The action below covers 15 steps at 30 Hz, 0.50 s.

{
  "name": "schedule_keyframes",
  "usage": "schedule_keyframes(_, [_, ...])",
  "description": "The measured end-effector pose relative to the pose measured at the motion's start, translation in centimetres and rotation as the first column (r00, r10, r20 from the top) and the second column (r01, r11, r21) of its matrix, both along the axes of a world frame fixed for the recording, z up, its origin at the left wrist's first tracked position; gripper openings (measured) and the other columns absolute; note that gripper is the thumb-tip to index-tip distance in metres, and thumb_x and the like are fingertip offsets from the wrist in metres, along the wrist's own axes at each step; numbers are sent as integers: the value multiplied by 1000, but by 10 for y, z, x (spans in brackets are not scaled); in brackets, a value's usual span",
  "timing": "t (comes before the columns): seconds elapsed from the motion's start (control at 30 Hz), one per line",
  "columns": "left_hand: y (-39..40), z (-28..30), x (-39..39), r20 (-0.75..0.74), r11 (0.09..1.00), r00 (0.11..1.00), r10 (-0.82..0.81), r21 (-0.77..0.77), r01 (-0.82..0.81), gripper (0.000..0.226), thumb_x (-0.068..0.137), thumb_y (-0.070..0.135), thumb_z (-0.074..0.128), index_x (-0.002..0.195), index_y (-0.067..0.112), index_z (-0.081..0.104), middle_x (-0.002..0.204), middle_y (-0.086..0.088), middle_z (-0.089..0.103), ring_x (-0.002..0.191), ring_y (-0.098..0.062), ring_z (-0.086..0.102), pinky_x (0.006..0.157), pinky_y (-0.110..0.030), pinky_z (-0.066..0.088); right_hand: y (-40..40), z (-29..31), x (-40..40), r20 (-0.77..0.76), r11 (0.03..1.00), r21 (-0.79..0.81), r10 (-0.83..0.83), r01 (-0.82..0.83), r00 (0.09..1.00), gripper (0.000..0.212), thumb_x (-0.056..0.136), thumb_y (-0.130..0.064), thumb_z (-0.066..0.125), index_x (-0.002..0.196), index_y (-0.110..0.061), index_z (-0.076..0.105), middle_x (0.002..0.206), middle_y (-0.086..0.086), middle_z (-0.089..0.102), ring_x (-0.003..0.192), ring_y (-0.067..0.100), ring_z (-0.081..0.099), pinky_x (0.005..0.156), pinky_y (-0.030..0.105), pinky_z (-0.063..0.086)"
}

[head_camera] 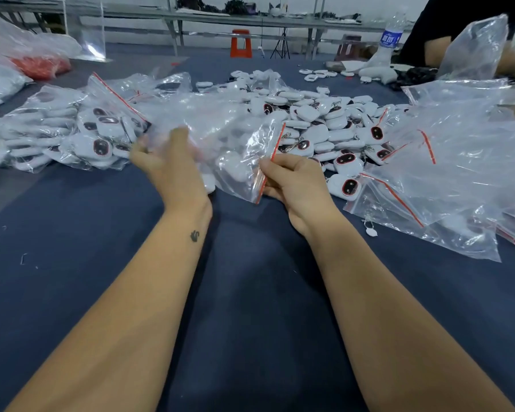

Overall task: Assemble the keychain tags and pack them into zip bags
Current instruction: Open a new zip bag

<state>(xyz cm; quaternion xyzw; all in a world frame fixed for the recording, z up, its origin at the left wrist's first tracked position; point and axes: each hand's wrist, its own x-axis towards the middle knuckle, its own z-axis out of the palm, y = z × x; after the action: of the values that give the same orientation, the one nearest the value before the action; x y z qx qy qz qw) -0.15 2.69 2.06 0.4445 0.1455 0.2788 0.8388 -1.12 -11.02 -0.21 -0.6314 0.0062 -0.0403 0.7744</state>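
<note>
Your table (72, 248) is covered in dark blue cloth. Toward its left edge lie filled bags (72, 135) of glossy white tags. Your left hand (167, 165), blurred, reaches into the crinkled clear zip bag (229, 150); its grip is unclear. Your right hand (292, 182) pinches the bag's red-striped mouth. Loose rounded tags (324, 126) heap behind.

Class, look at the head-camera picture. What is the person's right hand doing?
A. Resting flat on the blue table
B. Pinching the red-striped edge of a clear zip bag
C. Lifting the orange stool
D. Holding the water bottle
B: the right hand has its thumb and fingers curled onto the red zip strip of the clear zip bag held up between both hands.
</note>
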Motion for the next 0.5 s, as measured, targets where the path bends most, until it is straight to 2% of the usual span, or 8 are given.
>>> schedule_keyframes(0.03, [5, 2, -1, -2, 984, 987, 160, 76, -159, 45, 84, 15, 64, 122, 13, 42, 116, -3, 45, 98, -14, 50, 80, -18, 43, 0, 0, 1, 2, 1000, -10, -22, 22, 1000, 8, 93, -4, 63, 89, -1, 69, 82, 12, 68, 80, 23, 60, 75, 31, 58])
schedule_keyframes(0.1, [15, 7, -5, 125, 855, 913, 389, 320, -408, 46, 78, 18, 61, 120, 18, 45, 117, 2, 41, 109, -17, 42, 89, -15, 38, -1, 0, 1, 1, 998, -30, -56, 56, 998, 9, 91, -3, 65, 83, -5, 68, 73, 7, 67, 73, 19, 60, 68, 28, 56])
schedule_keyframes(0.17, [18, 9, -9, 270, 741, 893, 361, 499, -450, 30, 76, 18, 57, 103, 28, 48, 105, 11, 49, 102, -15, 46, 95, -28, 41, -1, 0, 2, -3, 996, -45, -74, 73, 997, 7, 90, -4, 67, 83, -5, 68, 70, 6, 66, 67, 16, 61, 68, 28, 55])
schedule_keyframes(0.23, [10, 10, -12, 276, 753, 954, 117, 602, -267, 18, 79, 15, 55, 86, 32, 51, 86, 14, 56, 88, -12, 54, 92, -44, 45, -2, 0, 2, 6, 997, -33, -73, 74, 997, 5, 89, -4, 69, 84, -4, 67, 66, 4, 66, 61, 13, 61, 69, 30, 55])
schedule_keyframes(0.27, [4, 9, -12, 219, 727, 976, -16, 672, -139, 14, 81, 19, 56, 81, 34, 53, 80, 14, 59, 86, -11, 57, 92, -46, 45, -1, 1, 2, 16, 997, -19, -71, 72, 997, 6, 88, -4, 69, 83, -4, 67, 64, 3, 66, 59, 13, 61, 68, 30, 55])
schedule_keyframes(0.3, [-3, 8, -13, 126, 648, 986, -106, 761, -28, 9, 81, 28, 56, 78, 36, 56, 78, 14, 63, 90, -11, 60, 96, -47, 43, -1, 1, 1, 30, 998, -9, -69, 70, 997, 8, 87, -3, 69, 80, -5, 66, 62, 3, 65, 57, 13, 61, 65, 29, 54])
schedule_keyframes(0.4, [-23, -4, -14, -113, 372, 978, -176, 912, 172, 14, 78, 51, 56, 82, 39, 62, 83, 18, 66, 112, -10, 52, 101, -36, 24, 0, 1, 0, 73, 995, -62, -78, 83, 994, 20, 87, 0, 68, 71, -9, 61, 59, 8, 62, 55, 18, 56, 56, 29, 50])
schedule_keyframes(0.5, [-30, -11, -16, -163, 323, 970, -179, 922, 214, 13, 85, 47, 65, 92, 37, 60, 86, 14, 65, 116, -9, 46, 87, -25, 16, 1, -2, 0, 87, 983, -137, -110, 121, 990, 29, 85, 6, 65, 64, -10, 53, 63, 20, 55, 59, 29, 51, 57, 39, 44])
